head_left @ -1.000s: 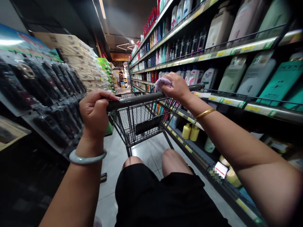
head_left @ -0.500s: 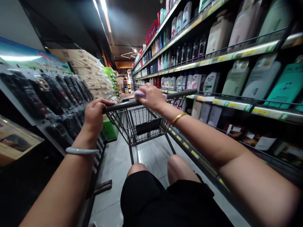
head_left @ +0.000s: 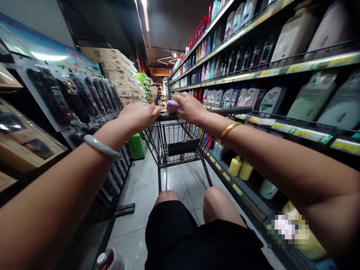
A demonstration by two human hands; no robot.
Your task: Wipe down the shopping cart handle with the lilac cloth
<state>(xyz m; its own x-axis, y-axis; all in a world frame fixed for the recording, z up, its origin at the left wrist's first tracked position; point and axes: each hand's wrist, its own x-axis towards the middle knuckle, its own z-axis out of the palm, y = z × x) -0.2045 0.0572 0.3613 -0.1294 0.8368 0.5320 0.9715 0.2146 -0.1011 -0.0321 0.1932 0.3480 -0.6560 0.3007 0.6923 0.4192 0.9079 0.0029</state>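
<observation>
A black wire shopping cart (head_left: 180, 148) stands in front of my knees, its dark handle (head_left: 230, 110) running crosswise. My right hand (head_left: 188, 107) is closed around a light purple cloth (head_left: 172, 106), pressed onto the handle's middle. Over the left part of the handle lies my left hand (head_left: 140, 115), fingers curled down and thumb side close to the cloth; its fingertips are mostly hidden. A pale bangle (head_left: 102, 147) circles my left wrist and a gold bangle (head_left: 229, 131) my right.
Shelves of shampoo bottles (head_left: 272, 99) line the right side, with yellow bottles (head_left: 236, 165) low down. Packaged dark goods hang on a rack (head_left: 92, 93) at left, beside stacked cartons (head_left: 109, 67). A capped bottle (head_left: 108, 259) stands on the tiled floor. A person (head_left: 158, 93) is far ahead.
My left hand has slid right along the handle, toward my right hand and the purple cloth. The view has turned slightly left, and low shelf bottles now show under my right arm.
</observation>
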